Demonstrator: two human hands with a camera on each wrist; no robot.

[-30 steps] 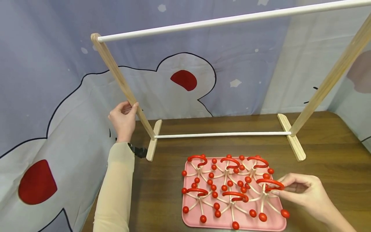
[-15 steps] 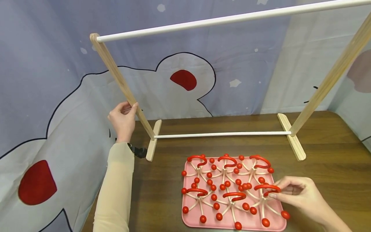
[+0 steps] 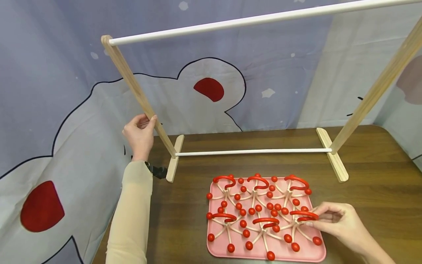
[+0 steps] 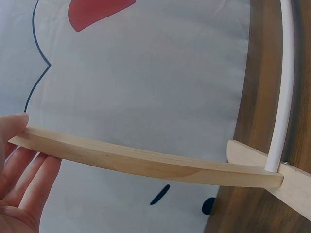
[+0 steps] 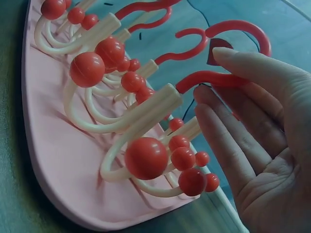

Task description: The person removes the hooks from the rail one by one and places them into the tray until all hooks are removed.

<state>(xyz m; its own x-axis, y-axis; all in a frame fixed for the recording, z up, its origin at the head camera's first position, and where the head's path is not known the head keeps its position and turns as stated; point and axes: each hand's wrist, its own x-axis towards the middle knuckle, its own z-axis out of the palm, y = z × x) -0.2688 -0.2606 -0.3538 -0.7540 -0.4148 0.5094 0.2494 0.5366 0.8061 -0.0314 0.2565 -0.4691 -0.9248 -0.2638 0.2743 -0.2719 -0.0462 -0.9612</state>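
My left hand (image 3: 140, 134) pinches the left wooden upright (image 3: 132, 80) of a standing rack partway up, thumb on the near side; in the left wrist view the post (image 4: 146, 160) runs from the fingers to its foot. On a pink tray (image 3: 317, 253) stand several claw hangers, each with cream curved arms, red ball tips and a red hook on top. At the tray's right side my right hand (image 3: 341, 222) holds the red hook (image 3: 304, 213) of the front right hanger between thumb and fingers. That hanger is still low among its neighbours.
A white top bar (image 3: 230, 25) spans the rack's uprights, and a thin white lower bar (image 3: 250, 151) joins the feet. The right upright (image 3: 376, 91) leans across the right side of the view. Behind the wooden table (image 3: 184, 220) hangs a patterned curtain (image 3: 277, 73).
My right hand has drifted slightly left and the hanger it holds has turned and shifted with it. Neighbouring hangers have moved a little. The left hand keeps its place on the upright.
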